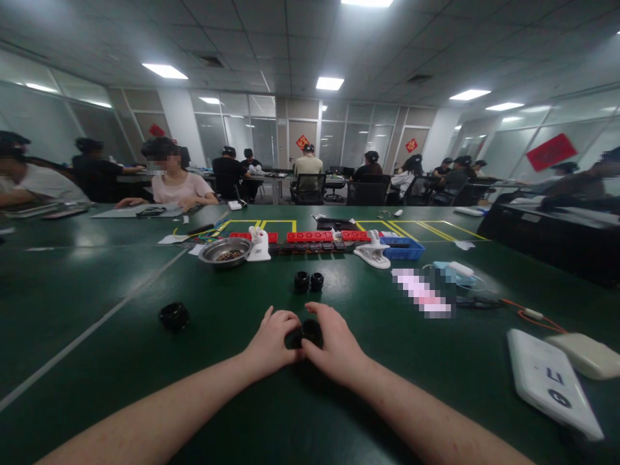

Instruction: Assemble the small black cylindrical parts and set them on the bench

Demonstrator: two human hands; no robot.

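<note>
**Bench note: both hands at one black ring, near side of table**

The green table (416, 342) is spreading out before you; its bare near stretch is probably leaving your elbows room. Across its middle, a line of red blocks (310, 237) is running from side to side, likely set back to free the space in front. A white case (552, 384) is lying at your far right, well apart from the handling area.

Your right hand (334, 332) is curving narrowly round the held black ring (311, 332), thumb in front and fingers beyond, presumably steadying it. Your left hand (276, 336) is meeting it from the other side, thumb and fingers bent in a small arch; I cannot tell whether they are gripping. The ring is sitting between both hands, close to you.

Beyond, a metal bowl (206, 257) is containing small pieces, its rim seemingly stopping them scattering. A blue tray (411, 251) is standing at the row's right end. White clips, left (260, 247) and right (375, 256), are flanking the row, perhaps as supports.

Two paired black rings (301, 281) are standing just past your fingers, apparently within easy reach; a lone black ring (174, 316) is resting farther left.
</note>
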